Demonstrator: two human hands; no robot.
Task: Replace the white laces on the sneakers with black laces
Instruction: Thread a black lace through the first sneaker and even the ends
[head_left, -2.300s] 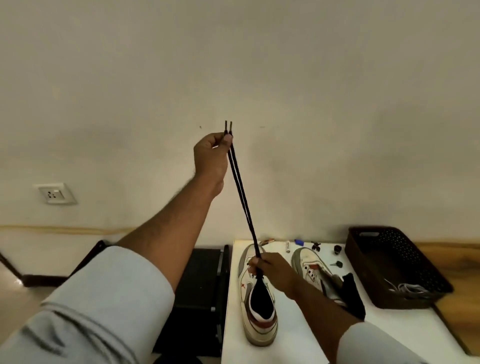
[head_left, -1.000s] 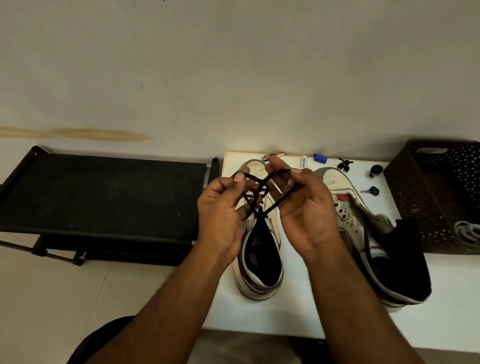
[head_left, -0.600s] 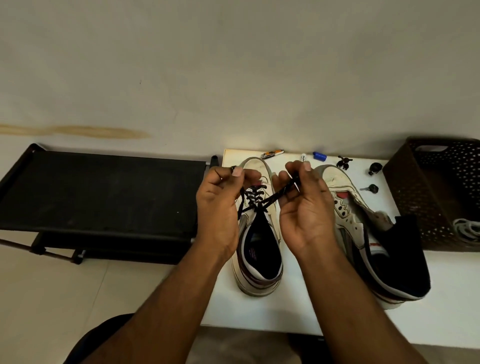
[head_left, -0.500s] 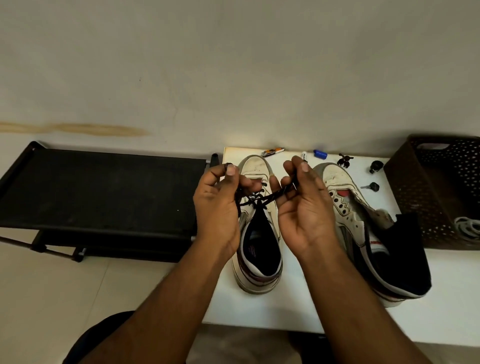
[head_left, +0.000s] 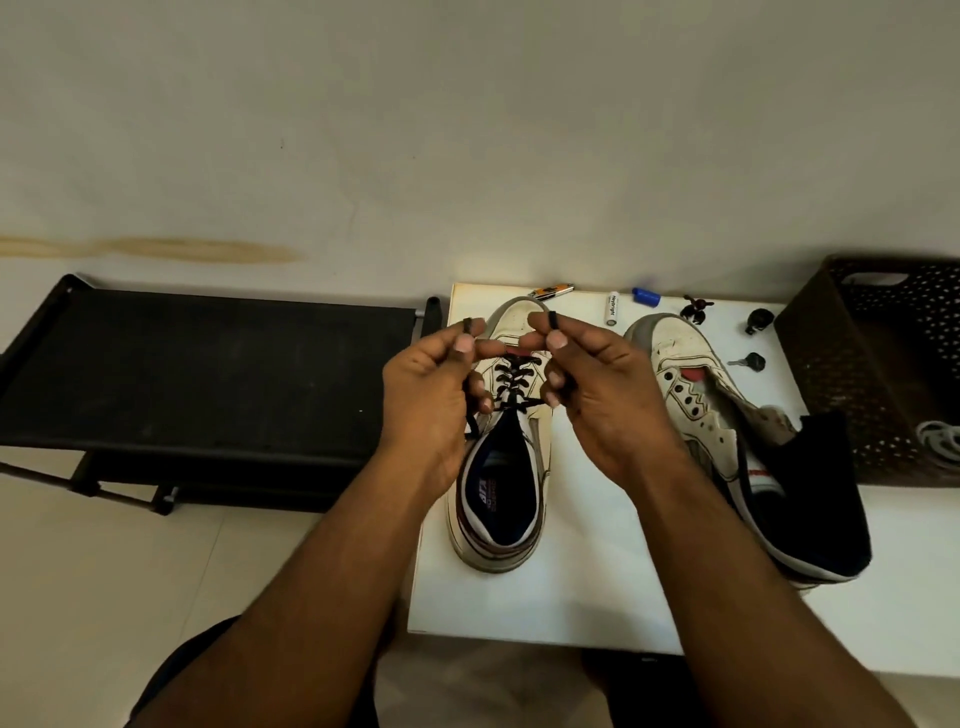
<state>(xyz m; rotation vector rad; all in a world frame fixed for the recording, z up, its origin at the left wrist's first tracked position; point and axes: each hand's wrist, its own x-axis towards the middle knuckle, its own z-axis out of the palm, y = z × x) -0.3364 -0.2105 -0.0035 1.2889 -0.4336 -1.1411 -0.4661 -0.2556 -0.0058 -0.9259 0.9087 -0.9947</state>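
Left hand (head_left: 431, 379) and right hand (head_left: 587, 379) each pinch one black lace (head_left: 511, 387) end; left sneaker (head_left: 506, 441) between them, long axis 12–6 o'clock.

A tabletop (head_left: 571, 587) fills the lower right of the frame. One sneaker (head_left: 511, 499) sits at its left, a second sneaker (head_left: 696, 415) to the right of it. A basket (head_left: 841, 374) stands at the far right edge. Small items, among them a battery (head_left: 613, 308), line the tabletop's upper edge. A folding cot (head_left: 208, 374) lies left of the tabletop.
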